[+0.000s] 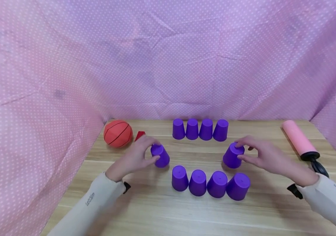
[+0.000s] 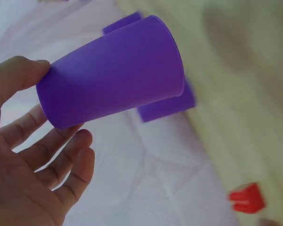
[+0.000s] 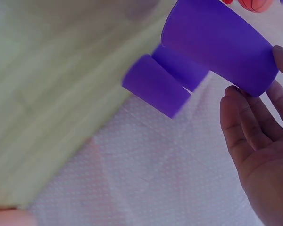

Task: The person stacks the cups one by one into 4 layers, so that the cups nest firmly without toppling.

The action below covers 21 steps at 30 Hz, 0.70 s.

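Note:
Between the thumb and fingers of my left hand (image 1: 140, 156) is an upside-down purple cup (image 1: 161, 156), tilted in the head view. The left wrist view shows that cup (image 2: 115, 70) pinched near its closed base, its rim pointing away from the palm. On the other side, my right hand (image 1: 263, 154) pinches a second purple cup (image 1: 233, 156) the same way, thumb and fingers at its base. Two short rows of inverted cups lie between and around the hands: a back row (image 1: 192, 129) and a front row (image 1: 198, 183), each of several cups standing side by side.
An orange-red basketball (image 1: 118, 133) sits at the table's back left, with a small red block (image 1: 140, 135) beside it. A pink pump (image 1: 299, 137) with a black end lies at the right. Pink dotted cloth (image 1: 168, 65) hangs behind the wooden table (image 1: 203, 216).

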Motion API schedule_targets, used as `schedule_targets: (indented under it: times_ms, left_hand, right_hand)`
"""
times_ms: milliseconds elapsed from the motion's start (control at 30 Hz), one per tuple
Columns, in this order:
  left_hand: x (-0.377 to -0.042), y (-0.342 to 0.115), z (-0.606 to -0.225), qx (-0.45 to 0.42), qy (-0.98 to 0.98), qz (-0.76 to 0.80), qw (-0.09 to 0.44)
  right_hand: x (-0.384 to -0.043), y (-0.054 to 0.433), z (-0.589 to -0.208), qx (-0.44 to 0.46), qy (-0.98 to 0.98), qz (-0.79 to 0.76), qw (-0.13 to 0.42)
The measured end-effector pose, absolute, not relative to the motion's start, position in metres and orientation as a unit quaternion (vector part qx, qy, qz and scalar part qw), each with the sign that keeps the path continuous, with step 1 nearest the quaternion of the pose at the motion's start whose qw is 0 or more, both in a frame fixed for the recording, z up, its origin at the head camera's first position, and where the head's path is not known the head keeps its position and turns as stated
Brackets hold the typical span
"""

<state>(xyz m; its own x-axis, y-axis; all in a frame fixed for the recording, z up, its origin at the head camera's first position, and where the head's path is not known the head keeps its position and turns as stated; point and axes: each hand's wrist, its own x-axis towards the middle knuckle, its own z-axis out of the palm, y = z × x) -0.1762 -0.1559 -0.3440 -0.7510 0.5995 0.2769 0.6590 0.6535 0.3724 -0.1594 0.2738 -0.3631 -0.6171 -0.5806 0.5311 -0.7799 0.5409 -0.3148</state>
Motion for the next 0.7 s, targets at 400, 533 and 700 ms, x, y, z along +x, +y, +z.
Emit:
schedule_targets:
  times_ms: [400,533,700]
  left_hand:
    - [-0.258,-0.106,-0.308,-0.333,-0.900,-0.252,0.125]
    - [-0.286,-0.086,-0.308,-0.314,-0.908,-0.255,0.110]
    - [-0.308,-0.066,-0.309,-0.304,-0.907,-0.279,0.080]
  right_hand:
    - [-0.223,0.248,-0.319,0.311,-0.887,0.261,0.219]
    - [-0.246,0.240,-0.316,0.268,-0.904,0.265,0.201]
    - [-0.264,0.233,-0.316,0.251,-0.912,0.270,0.183]
